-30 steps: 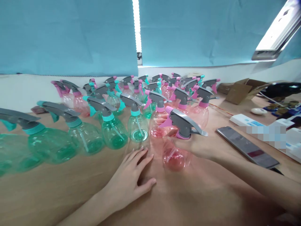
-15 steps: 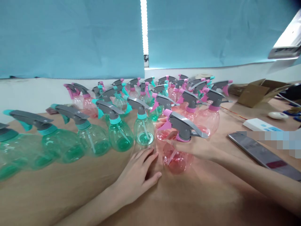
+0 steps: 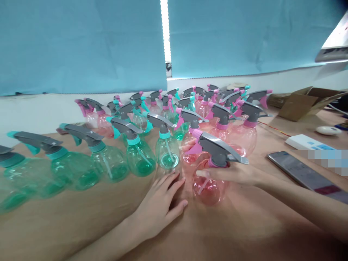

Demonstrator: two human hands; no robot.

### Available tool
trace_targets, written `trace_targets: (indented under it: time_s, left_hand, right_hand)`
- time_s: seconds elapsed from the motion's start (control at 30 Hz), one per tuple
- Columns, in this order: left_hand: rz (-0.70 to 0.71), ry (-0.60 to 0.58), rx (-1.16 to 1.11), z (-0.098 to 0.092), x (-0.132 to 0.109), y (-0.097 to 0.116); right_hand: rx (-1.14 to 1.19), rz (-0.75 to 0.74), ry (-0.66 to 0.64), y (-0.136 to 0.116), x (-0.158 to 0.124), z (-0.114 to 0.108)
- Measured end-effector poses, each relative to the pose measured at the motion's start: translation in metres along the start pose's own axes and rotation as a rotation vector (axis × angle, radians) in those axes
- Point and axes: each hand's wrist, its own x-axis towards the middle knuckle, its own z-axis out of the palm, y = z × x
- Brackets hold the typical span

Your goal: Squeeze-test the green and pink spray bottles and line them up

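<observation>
Near the middle of the table stands a pink spray bottle (image 3: 208,190) with a grey and pink trigger head. My right hand (image 3: 228,174) is wrapped round its neck and upper body, and part of the fingers is hidden behind the bottle. My left hand (image 3: 163,197) lies flat on the table to the left, fingers spread, holding nothing. Just beyond its fingertips is a clear green spray bottle (image 3: 167,150) with a turquoise collar. Another green spray bottle (image 3: 140,157) stands beside that one. Behind the held bottle is a further pink spray bottle (image 3: 246,139).
More green spray bottles (image 3: 73,170) line the left side, and several mixed ones crowd the back. On the right lie a phone (image 3: 304,175), a white power strip (image 3: 307,142), a white mouse (image 3: 328,130) and an open cardboard box (image 3: 296,105). Blue blinds (image 3: 81,43) hang behind.
The pink bottle in my right hand has shifted slightly right and toward me, and my thumb now lies across its front. My left hand stays flat in place.
</observation>
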Motion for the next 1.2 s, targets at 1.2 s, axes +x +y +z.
trace_targets:
  time_s: [1.2]
  left_hand:
    - [0.026,0.037,0.018,0.005,0.000,-0.003]
  right_hand:
    - [-0.002,-0.025,0.126,-0.006,0.002,0.008]
